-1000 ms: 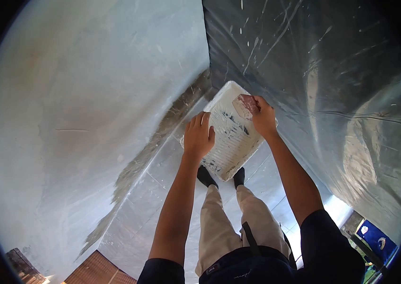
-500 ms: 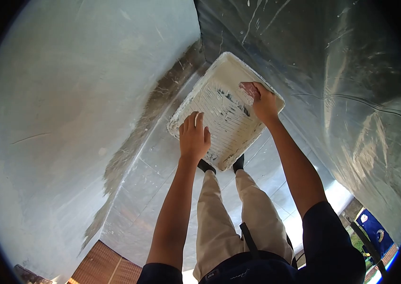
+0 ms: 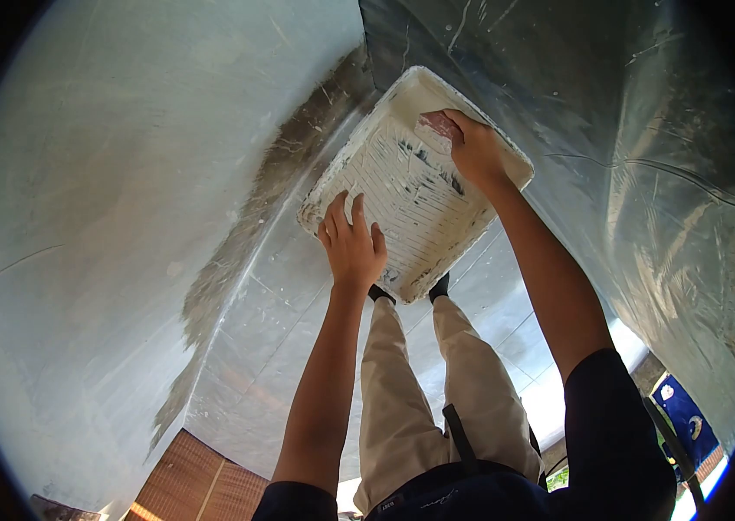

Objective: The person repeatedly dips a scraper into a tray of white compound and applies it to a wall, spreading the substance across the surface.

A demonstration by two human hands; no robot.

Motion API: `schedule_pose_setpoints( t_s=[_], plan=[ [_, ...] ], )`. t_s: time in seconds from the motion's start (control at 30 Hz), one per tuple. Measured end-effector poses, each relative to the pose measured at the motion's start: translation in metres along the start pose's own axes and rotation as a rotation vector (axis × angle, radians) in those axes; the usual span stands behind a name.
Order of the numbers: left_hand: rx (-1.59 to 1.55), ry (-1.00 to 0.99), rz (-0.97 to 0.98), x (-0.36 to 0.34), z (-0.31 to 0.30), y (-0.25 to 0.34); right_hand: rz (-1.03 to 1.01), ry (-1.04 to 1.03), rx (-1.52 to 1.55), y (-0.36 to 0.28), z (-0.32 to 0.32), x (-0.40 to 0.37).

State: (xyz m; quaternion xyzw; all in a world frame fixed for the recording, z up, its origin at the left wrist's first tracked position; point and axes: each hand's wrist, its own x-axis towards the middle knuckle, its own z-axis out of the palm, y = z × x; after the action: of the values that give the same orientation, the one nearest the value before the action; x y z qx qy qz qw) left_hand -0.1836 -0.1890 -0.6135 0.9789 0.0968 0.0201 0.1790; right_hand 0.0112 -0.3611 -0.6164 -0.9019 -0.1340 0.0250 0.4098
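Note:
A paint tray [image 3: 420, 208] with a ribbed slope and cream-white paint smeared over it lies tilted in view, above my feet. My right hand [image 3: 475, 149] grips a flat reddish-brown piece [image 3: 442, 127], whitened with paint along its lower edge, over the deeper end of the tray. I cannot tell whether that piece is a sponge or a scraper. At the tray's lower left side is my left hand [image 3: 354, 247], its fingers spread and their tips overlapping the rim, with nothing held in them. Dark patches show through the paint on the ribs.
A pale, smeared wall [image 3: 107, 191] rises on the left, with a brown unpainted-looking strip [image 3: 246, 217] along its base. Grey plastic sheeting [image 3: 645, 174] covers the right side. Grey tiled floor [image 3: 272, 321] runs beneath; a woven brown panel [image 3: 190, 478] stands lower left.
The tray sits a little higher in view. My right hand has moved up and slightly left with the reddish-brown piece; my left hand's fingers have spread wider.

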Motion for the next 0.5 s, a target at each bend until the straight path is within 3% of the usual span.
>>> schedule_pose_setpoints(
  t_s=[0.17, 0.5],
  plan=[
    [0.072, 0.073, -0.118, -0.007, 0.003, -0.004, -0.143, -0.040, -0.012, -0.006, 0.010, 0.017],
    [0.009, 0.166, -0.258, -0.020, 0.007, -0.011, -0.138, -0.083, -0.052, -0.010, 0.020, 0.026]
  ],
)
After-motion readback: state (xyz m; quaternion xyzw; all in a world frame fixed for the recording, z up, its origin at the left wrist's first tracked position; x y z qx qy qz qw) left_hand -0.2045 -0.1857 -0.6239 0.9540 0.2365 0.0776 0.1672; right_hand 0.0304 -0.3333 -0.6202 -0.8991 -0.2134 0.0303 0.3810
